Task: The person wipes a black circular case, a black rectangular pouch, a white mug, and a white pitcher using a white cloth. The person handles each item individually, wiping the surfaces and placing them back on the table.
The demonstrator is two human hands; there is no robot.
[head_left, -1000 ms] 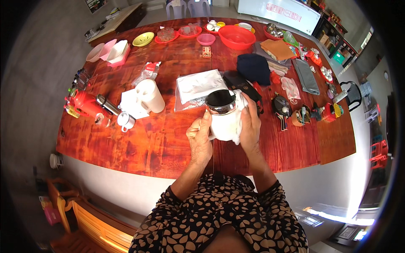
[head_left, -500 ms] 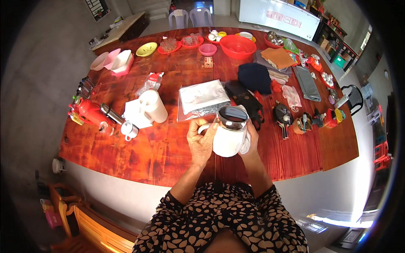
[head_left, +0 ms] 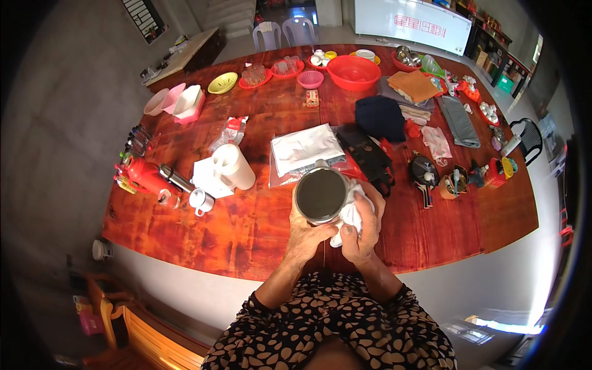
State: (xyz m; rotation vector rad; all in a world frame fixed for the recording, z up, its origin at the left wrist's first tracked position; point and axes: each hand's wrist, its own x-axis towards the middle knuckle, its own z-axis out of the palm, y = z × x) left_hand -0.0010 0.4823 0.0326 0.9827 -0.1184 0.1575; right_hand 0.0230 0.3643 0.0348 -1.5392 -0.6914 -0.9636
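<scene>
A round steel pot [head_left: 320, 195] with a dark inside is held up over the near edge of the red wooden table [head_left: 246, 228], its mouth facing me. My left hand [head_left: 303, 237] grips it from below and on the left. My right hand [head_left: 364, 225] presses a crumpled white cloth [head_left: 350, 213] against the pot's right side.
A white jug [head_left: 233, 166], a small white cup [head_left: 200, 200] and a red flask [head_left: 145, 174] stand at the left. Grey plastic bags [head_left: 305, 148] and dark folded cloths [head_left: 379, 117] lie behind the pot. Bowls and baskets [head_left: 353, 72] line the far edge. A wooden chair [head_left: 132, 327] stands lower left.
The pot has been tipped so its open mouth now faces me, and it sits closer to the head. The white cloth moved from under the pot to its right side.
</scene>
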